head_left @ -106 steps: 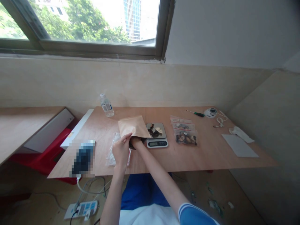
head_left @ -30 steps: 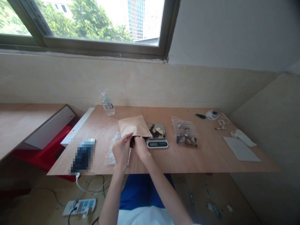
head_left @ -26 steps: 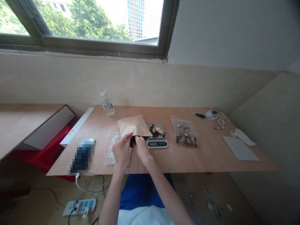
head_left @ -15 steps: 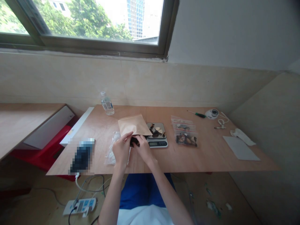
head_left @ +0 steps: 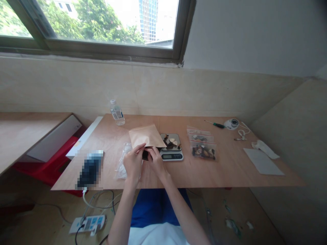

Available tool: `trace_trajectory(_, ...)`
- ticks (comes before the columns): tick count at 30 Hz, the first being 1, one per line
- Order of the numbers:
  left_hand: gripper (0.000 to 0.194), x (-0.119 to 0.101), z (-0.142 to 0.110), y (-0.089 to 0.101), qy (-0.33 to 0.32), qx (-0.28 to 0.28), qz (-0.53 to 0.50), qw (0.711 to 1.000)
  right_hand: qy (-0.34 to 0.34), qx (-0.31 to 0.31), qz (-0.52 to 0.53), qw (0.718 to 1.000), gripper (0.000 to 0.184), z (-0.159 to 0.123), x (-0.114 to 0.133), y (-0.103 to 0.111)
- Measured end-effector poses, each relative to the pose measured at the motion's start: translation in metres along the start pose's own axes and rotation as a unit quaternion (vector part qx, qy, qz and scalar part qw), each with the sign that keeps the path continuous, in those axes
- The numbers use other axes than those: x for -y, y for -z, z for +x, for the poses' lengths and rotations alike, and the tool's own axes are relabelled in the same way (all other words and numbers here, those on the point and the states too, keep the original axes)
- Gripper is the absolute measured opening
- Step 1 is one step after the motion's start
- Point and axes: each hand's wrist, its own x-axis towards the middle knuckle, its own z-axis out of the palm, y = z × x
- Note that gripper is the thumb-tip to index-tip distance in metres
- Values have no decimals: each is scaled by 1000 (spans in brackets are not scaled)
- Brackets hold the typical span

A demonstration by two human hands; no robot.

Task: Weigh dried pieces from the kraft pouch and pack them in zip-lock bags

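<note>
A brown kraft paper bag (head_left: 146, 135) lies tilted in front of me, its dark open mouth facing my body. My left hand (head_left: 133, 159) pinches the bag's left edge at the opening. At the mouth's right side, my right hand (head_left: 155, 160) has its fingers closed at the rim; whether they also hold something from inside is hidden. Just right of the bag stands a kitchen scale (head_left: 172, 156) with a small display. Dark and pale dried pieces (head_left: 172, 142) rest on its metal plate. Under my left wrist lies a crumpled clear plastic bag (head_left: 122, 166).
Zip bags of dried pieces (head_left: 203, 149) lie right of the scale. Farther right are a screwdriver (head_left: 217, 125), a white dome camera (head_left: 231, 124), a white sheet (head_left: 263, 161) and a white cloth (head_left: 265, 149). A bottle (head_left: 117, 114) and a blurred phone (head_left: 90, 170) are leftward.
My right hand's fingers have shifted slightly at the bag's mouth, and its dark opening shows less. The bag and scale stay in place.
</note>
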Motion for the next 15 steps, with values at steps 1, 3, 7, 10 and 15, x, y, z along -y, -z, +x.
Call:
trace_trajectory(1, 23, 0, 0, 0, 1, 0, -3, 1000, -1, 2, 0, 1000, 39, 0, -1, 0)
trace_trajectory(3, 22, 1, 0, -1, 2, 1, -11, 1000, -8, 2, -1, 1000, 37, -1, -2, 1)
trace_trajectory(7, 22, 4, 0, -2, 9, -1, -13, 1000, -34, 25, -22, 999, 33, -1, -1, 6)
trace_trajectory(10, 22, 4, 0, -2, 6, 2, -7, 1000, -55, 79, -28, 995, 35, -2, 2, 15)
trace_trajectory(15, 22, 4, -1, -2, 9, 5, -10, 1000, -64, 143, -29, 987, 30, -2, 4, 29)
